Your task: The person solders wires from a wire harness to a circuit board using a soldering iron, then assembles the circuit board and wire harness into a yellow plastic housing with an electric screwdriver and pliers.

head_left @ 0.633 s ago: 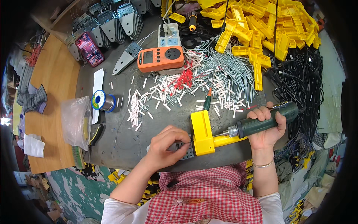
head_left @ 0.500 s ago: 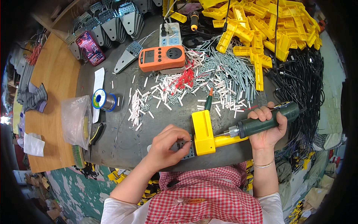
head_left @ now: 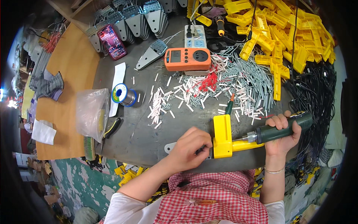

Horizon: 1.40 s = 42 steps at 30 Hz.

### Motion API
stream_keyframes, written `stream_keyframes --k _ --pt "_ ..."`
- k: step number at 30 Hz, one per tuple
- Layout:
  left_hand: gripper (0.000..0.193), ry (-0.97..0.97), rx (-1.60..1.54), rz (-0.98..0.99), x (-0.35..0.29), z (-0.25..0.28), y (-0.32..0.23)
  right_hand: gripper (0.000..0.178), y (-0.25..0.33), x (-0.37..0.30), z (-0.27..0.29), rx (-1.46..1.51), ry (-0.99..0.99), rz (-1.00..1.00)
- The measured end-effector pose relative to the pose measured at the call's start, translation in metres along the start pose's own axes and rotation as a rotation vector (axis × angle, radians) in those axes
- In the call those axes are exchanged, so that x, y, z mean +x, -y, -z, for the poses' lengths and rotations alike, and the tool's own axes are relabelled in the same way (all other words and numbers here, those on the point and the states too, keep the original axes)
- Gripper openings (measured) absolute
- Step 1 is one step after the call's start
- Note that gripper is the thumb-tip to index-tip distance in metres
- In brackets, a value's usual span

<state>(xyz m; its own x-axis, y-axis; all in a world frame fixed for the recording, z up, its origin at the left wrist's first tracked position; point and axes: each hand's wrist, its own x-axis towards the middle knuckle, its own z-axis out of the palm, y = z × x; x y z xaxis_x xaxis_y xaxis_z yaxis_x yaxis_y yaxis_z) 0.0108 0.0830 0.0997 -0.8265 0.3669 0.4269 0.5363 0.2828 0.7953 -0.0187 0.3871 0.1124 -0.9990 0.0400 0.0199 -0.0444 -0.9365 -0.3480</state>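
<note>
My right hand (head_left: 282, 139) is wrapped round a dark green electric screwdriver (head_left: 273, 133). Its silver chuck and bit point left at a yellow plastic part (head_left: 223, 135), which has an upright box-like block and an arm running right under the tool. Close against the left side of that block, my left hand (head_left: 191, 149) is closed, with thumb and fingers pinched together. Whatever the fingertips hold is hidden. Under this hand lies a grey metal plate; its rounded end with a hole (head_left: 169, 147) sticks out to the left.
Behind are white sleeves, red bits and long screws (head_left: 250, 72), with an orange meter (head_left: 186, 59) and a yellow heap (head_left: 294, 30). Black cables (head_left: 313, 100) lie right. A solder spool (head_left: 125, 96), plastic bag (head_left: 89, 112) and pliers (head_left: 112, 128) lie left; a green-handled tool (head_left: 229, 105) lies beyond the block.
The whole scene has shifted rightward in the view. My left hand's fingers now cover more of the metal plate beside the yellow block. My right hand keeps its hold on the screwdriver.
</note>
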Motion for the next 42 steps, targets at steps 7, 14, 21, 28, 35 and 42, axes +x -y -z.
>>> stream_keyframes --k 7,14,21,28,35,42 --pt "0.012 -0.269 0.757 0.197 0.025 0.041 0.043 0.038 0.014 -0.007 -0.009 -0.064 -0.014 0.051" --pt "0.01 -0.082 0.652 0.401 0.032 0.088 0.063 0.041 0.013 -0.035 -0.02 -0.136 0.065 0.028" --pt "0.022 -0.166 0.292 0.17 -0.004 0.033 -0.005 0.039 0.007 -0.041 -0.013 -0.139 0.031 0.051" --pt "0.024 -0.094 0.103 0.056 -0.025 0.006 -0.018 0.038 0.01 -0.044 -0.011 -0.129 0.032 0.06" --pt "0.024 -0.012 -0.006 0.027 -0.028 0.004 -0.009 0.035 -0.007 -0.048 -0.017 -0.065 -0.021 0.066" --pt "0.023 -0.002 -0.025 0.052 -0.026 0.004 -0.01 0.036 -0.006 -0.049 -0.008 -0.056 0.007 0.07"
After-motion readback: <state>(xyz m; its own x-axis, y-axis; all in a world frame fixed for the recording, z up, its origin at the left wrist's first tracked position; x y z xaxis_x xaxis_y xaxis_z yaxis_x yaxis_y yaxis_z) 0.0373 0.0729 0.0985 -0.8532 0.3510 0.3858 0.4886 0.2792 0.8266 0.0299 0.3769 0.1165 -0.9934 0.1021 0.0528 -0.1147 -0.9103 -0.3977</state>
